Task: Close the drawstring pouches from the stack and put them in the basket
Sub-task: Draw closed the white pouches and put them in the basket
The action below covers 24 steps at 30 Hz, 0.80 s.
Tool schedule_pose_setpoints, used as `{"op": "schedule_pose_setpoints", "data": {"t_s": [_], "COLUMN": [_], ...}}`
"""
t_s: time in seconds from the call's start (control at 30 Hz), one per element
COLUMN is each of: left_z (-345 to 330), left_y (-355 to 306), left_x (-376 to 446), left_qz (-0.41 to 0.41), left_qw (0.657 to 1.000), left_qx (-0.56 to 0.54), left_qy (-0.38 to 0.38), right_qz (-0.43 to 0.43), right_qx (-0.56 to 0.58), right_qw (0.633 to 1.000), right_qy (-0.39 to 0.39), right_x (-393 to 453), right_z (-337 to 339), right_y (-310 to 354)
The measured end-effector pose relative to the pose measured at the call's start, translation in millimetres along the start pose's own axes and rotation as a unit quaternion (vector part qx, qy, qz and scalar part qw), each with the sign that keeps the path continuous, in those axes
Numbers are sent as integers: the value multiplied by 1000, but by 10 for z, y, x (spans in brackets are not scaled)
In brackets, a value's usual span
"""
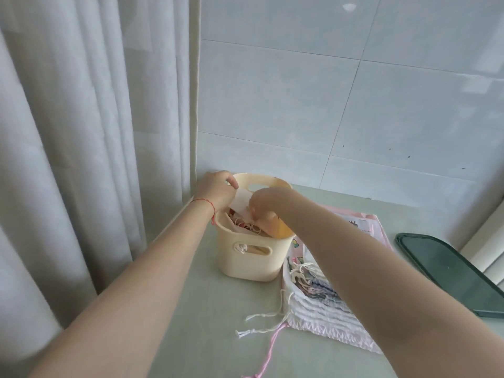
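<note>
We are tucking a white pouch (241,201) into the basket (253,264), left hand (216,190) and right hand (266,204) both pinching it (letting go likely comes next).

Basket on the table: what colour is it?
Cream, plain plastic basket; the head view, the only one, shows it clearly.

A pale green table (191,309) runs up to a wall of large, glossy white tiles (300,105). White curtains (68,132) hang in folds along the table's left edge. Near the right edge, a dark green tray (450,271) with rounded corners lies flat, partly cut off by the frame.
</note>
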<state>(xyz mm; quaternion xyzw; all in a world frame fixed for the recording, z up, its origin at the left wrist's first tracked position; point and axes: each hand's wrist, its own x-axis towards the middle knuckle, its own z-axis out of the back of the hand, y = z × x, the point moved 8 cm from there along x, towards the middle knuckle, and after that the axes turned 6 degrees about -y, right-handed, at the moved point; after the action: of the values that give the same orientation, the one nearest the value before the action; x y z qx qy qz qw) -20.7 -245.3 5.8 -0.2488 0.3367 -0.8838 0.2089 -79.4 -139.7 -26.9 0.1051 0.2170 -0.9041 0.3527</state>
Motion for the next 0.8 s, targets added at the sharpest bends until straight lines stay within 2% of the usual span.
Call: {"op": "schedule_pose_setpoints", "data": {"t_s": [0.1,0.2,0.27,0.37,0.43,0.53,0.6,0.67,0.73,0.8], "left_z": [7,30,38,20,-41,-177,-394,-691,-958,-1157], "left_y": [-75,-251,-397,-619,-825,-1223,-1444,-1563,-1559,-1458], "left_x": [-5,-94,-181,-329,-452,-711,-929,-1121,-1245,-1306], "left_qz": [-25,-40,-53,-65,-83,-127,-137,-131,-131,-129], "left_qw": [998,995,995,995,995,990,985,980,980,986], "left_qx": [55,89,86,76,54,-36,-101,-132,-94,7], "left_qy": [14,18,15,-1,-15,-38,-1,70,113,108], "right_qz": [3,57,48,2,-21,-82,-120,-154,-165,-147], "right_qx": [47,87,111,232,320,380,390,363,327,344], "right_qw": [996,994,988,939,901,857,852,872,897,905], "right_qy": [-79,-26,-95,-254,-292,-337,-327,-291,-247,-204], "right_x": [-90,-287,-346,-664,-892,-1212,-1393,-1539,-1586,-1608], "right_z": [161,84,183,401,326,25,-282,-630,-994,-1337], "right_y": [-32,104,97,-209,-508,-968,-1234,-1441,-1564,-1626]}}
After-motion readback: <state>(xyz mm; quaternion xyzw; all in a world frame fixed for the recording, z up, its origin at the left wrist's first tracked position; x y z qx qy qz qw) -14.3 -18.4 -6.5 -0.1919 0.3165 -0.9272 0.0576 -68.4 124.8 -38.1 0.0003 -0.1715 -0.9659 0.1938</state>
